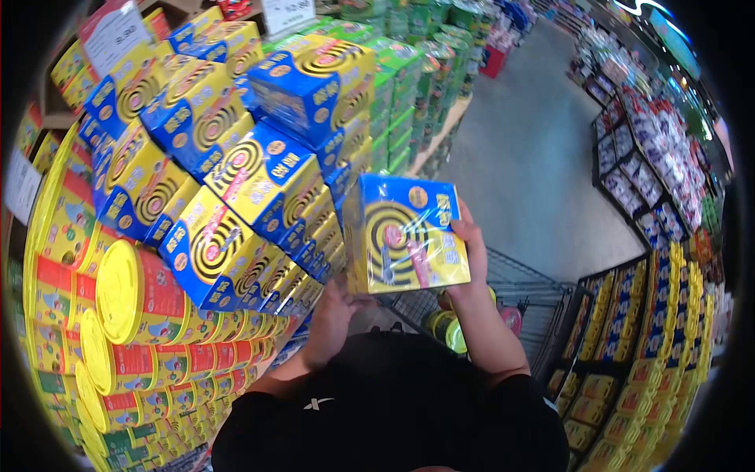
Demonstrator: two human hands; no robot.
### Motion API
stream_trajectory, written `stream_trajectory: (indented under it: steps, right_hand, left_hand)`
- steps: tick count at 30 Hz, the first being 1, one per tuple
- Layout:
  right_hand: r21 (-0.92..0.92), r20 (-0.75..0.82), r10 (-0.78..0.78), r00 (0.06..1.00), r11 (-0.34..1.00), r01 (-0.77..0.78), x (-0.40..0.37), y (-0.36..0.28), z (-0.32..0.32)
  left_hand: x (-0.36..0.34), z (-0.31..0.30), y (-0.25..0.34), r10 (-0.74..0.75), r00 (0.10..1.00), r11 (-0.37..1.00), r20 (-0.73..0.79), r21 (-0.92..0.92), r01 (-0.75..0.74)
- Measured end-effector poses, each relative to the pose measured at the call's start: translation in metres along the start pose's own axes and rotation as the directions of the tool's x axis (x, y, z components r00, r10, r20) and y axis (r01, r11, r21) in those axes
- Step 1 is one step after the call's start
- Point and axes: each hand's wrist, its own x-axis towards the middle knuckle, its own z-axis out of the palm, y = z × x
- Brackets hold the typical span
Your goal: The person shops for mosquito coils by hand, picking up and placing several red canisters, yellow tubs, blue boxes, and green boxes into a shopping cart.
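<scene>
A blue and yellow box (409, 236) with a black spiral print is up in front of my chest. My right hand (469, 244) grips it by its right side, thumb on the front face. Lower left of the box, my left hand (334, 315) has its fingers partly spread, close to the box's lower left corner and beside the stack; nothing shows in it. Stacked boxes (263, 181) of the same print rise at the left, several layers high, their rows running toward me.
Yellow-lidded tubs (122, 291) are piled at the lower left. A wire shopping cart (543, 303) with a few round containers stands at my right. Green packs (397, 102) line the shelf behind the boxes. More stocked shelves (645, 330) stand on the right, beyond a grey aisle floor (535, 157).
</scene>
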Motion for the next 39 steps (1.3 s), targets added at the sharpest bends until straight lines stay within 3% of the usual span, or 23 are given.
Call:
stream_trajectory:
  steps: [3, 4, 6, 8, 10, 12, 14, 17, 20, 22, 24, 25, 28, 30, 35, 39]
  right_hand:
    - [-0.173, -0.125, -0.028, 0.992, 0.985, 0.006, -0.033, 0.019, -0.052]
    - [-0.354, -0.111, -0.119, 0.987, 0.932, 0.073, -0.042, 0.030, -0.065]
    - [-0.305, -0.171, -0.002, 0.985, 0.951, -0.051, -0.066, 0.047, -0.083]
    - [-0.380, -0.209, 0.011, 0.978, 0.920, -0.092, -0.083, 0.074, -0.126]
    - [-0.274, -0.267, 0.083, 0.960, 0.949, -0.158, -0.097, 0.086, -0.145]
    - [-0.364, -0.287, 0.131, 0.949, 0.901, -0.234, -0.103, 0.087, -0.153]
    - [-0.259, -0.340, 0.212, 0.916, 0.915, -0.308, -0.110, 0.084, -0.149]
    - [0.017, -0.424, 0.443, 0.790, 0.876, -0.482, -0.122, 0.086, -0.158]
    - [-0.015, -0.398, 0.526, 0.751, 0.815, -0.579, -0.126, 0.089, -0.176]
    - [0.029, -0.345, 0.490, 0.801, 0.858, -0.512, -0.126, 0.101, -0.205]
    - [0.132, -0.445, 0.460, 0.768, 0.882, -0.452, -0.124, 0.104, -0.228]
    - [0.157, -0.422, 0.459, 0.782, 0.886, -0.436, -0.122, 0.104, -0.242]
    - [0.160, -0.533, 0.398, 0.747, 0.914, -0.373, -0.116, 0.122, -0.302]
    - [0.142, -0.628, 0.344, 0.698, 0.932, -0.332, -0.106, 0.138, -0.354]
    - [0.260, -0.828, 0.369, 0.423, 0.920, -0.292, -0.067, 0.178, -0.458]
    - [0.154, -0.841, 0.287, 0.459, 0.940, -0.304, -0.033, 0.181, -0.463]
  left_hand:
    - [0.015, -0.002, -0.011, -0.080, 0.984, 0.997, 0.158, 0.009, 0.080]
    - [0.018, -0.001, -0.016, -0.101, 0.970, 0.995, 0.221, 0.024, 0.098]
    - [0.021, -0.031, -0.041, -0.314, 0.936, 0.949, 0.160, 0.025, 0.314]
    - [0.028, -0.037, -0.051, -0.461, 0.879, 0.887, 0.123, 0.071, 0.456]
    - [0.036, -0.045, -0.063, -0.519, 0.851, 0.854, 0.072, 0.080, 0.514]
    - [0.044, -0.055, -0.079, -0.526, 0.850, 0.842, 0.038, 0.162, 0.514]
    - [0.049, -0.059, -0.094, -0.496, 0.868, 0.848, -0.017, 0.207, 0.488]
    - [0.052, -0.077, -0.118, -0.518, 0.852, 0.831, -0.073, 0.195, 0.521]
    - [0.057, -0.077, -0.138, -0.504, 0.859, 0.826, -0.091, 0.240, 0.511]
    - [0.061, -0.083, -0.151, -0.572, 0.808, 0.743, -0.143, 0.328, 0.584]
    - [0.072, -0.089, -0.158, -0.645, 0.730, 0.613, -0.225, 0.418, 0.670]
    - [0.077, -0.071, -0.147, -0.637, 0.726, 0.570, -0.260, 0.475, 0.670]
    - [0.078, -0.068, -0.133, -0.546, 0.783, 0.578, -0.297, 0.543, 0.609]
    - [0.067, -0.101, -0.136, -0.481, 0.797, 0.639, -0.366, 0.475, 0.604]
    - [0.045, -0.111, -0.112, -0.492, 0.735, 0.644, -0.466, 0.374, 0.668]
    - [0.026, -0.117, -0.102, -0.471, 0.688, 0.655, -0.552, 0.304, 0.692]
